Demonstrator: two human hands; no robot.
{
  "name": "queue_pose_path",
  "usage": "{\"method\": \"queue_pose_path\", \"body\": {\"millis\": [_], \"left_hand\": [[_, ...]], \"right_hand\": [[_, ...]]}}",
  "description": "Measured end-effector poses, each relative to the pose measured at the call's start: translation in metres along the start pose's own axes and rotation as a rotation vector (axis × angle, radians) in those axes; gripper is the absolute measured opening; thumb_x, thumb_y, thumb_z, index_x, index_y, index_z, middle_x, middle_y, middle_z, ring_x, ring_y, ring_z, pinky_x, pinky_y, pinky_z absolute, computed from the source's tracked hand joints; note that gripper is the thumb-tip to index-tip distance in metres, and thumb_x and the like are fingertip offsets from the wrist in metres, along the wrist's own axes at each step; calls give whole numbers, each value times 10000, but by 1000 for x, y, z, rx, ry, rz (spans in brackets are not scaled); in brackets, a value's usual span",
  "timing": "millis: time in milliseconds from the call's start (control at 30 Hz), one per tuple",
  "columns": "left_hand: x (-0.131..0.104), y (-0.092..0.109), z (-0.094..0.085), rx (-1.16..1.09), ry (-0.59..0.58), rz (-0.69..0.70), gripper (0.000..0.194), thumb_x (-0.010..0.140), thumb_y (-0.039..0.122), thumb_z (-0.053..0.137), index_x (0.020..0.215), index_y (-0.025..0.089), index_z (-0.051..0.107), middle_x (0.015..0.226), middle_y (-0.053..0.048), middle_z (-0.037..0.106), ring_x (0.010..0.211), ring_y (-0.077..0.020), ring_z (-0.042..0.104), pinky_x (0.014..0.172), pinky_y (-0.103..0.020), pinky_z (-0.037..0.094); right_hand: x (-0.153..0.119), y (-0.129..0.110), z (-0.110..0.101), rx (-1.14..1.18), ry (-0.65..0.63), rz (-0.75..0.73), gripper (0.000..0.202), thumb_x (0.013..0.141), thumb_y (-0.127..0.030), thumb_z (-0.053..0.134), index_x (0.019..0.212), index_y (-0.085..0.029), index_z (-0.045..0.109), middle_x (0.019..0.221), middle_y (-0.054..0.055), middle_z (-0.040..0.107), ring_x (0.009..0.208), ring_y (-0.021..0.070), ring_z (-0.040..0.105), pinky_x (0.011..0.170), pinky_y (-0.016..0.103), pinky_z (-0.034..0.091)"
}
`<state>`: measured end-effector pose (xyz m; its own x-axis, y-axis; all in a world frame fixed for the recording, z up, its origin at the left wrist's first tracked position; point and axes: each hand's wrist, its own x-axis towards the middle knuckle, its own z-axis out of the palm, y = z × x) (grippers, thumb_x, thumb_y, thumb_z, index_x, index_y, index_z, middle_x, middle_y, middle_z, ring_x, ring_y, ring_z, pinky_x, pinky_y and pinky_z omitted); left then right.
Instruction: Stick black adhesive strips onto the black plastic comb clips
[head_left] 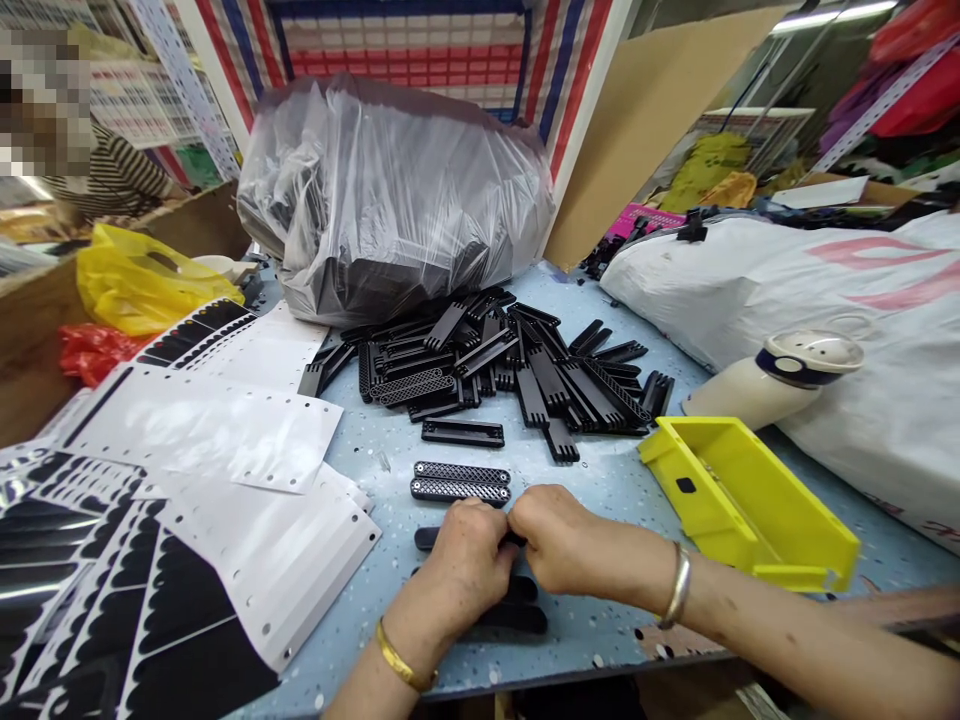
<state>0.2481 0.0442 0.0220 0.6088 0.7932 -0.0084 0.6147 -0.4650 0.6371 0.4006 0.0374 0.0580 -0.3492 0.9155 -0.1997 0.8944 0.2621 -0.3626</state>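
Observation:
My left hand (471,560) is closed over a long black plastic bar (427,538), whose rounded end sticks out on the left. Against its fingers, my right hand (559,540) is curled shut near the bar's other end. What its fingertips pinch is hidden. More dark, rounded bars (517,615) lie on the table beneath and in front of my hands. Just beyond them, two black bars with a diamond-mesh face (460,482) rest side by side. Farther back is a single black bar with a hollow channel (463,433).
Behind lies a heap of black plastic bars (555,375) and a large bag in clear plastic (405,200). Sticker sheets (300,540) cover the left. A yellow bin (795,500), a bottle (757,385) and a white sack (825,290) stand right. A person in stripes (112,175) is far left.

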Motion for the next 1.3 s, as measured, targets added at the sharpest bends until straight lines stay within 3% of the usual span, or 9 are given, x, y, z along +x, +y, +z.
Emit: {"method": "queue_pose_path", "body": {"millis": [200,367,467,567,667,867,1300], "left_hand": [[2,1,-1,-26,-21,-62,121,773,130,628,691,168,708,737,-67,724,751,-222,645,687,-301,443],[2,-1,2,-20,-4,-42,109,762,150,632,679,167,700,725,-71,708,765,-229,642,699,-307,459],[1,-5,5,-62,32,-14,100,764,160,635,767,177,734,762,-70,725,780,-232,646,726,-317,480],[0,-6,5,-116,54,25,216,764,142,631,925,216,755,820,-48,749,804,-227,655,761,-322,489],[0,-4,3,-122,32,52,223,769,118,621,891,243,761,793,-21,750,778,-211,653,762,-311,482],[0,1,-2,-104,16,57,228,769,96,603,822,252,762,744,-4,742,745,-197,639,776,-303,469],[0,0,2,-95,43,-12,239,736,101,620,873,236,761,811,-19,766,788,-212,668,747,-304,487]], "right_hand": [[-5,2,-1,85,-12,11,203,529,-27,609,538,-214,529,612,17,598,628,195,596,549,272,356],[-20,15,12,226,30,107,174,735,-160,474,573,-222,488,519,-24,536,546,171,584,517,260,408],[-26,19,24,532,44,210,196,798,-296,452,630,-216,513,470,-59,487,443,137,556,431,226,370],[-30,17,32,889,87,323,240,719,-428,552,618,-211,527,462,-63,504,420,124,535,422,224,339],[-30,12,35,1011,125,379,267,676,-458,585,603,-206,537,450,-48,543,413,120,523,432,229,330],[-30,9,38,1074,151,396,303,674,-491,617,633,-194,576,444,-26,586,399,122,504,439,235,345],[-29,6,36,893,222,322,196,717,-380,539,611,-216,567,462,-19,592,459,157,538,499,279,405]]}}
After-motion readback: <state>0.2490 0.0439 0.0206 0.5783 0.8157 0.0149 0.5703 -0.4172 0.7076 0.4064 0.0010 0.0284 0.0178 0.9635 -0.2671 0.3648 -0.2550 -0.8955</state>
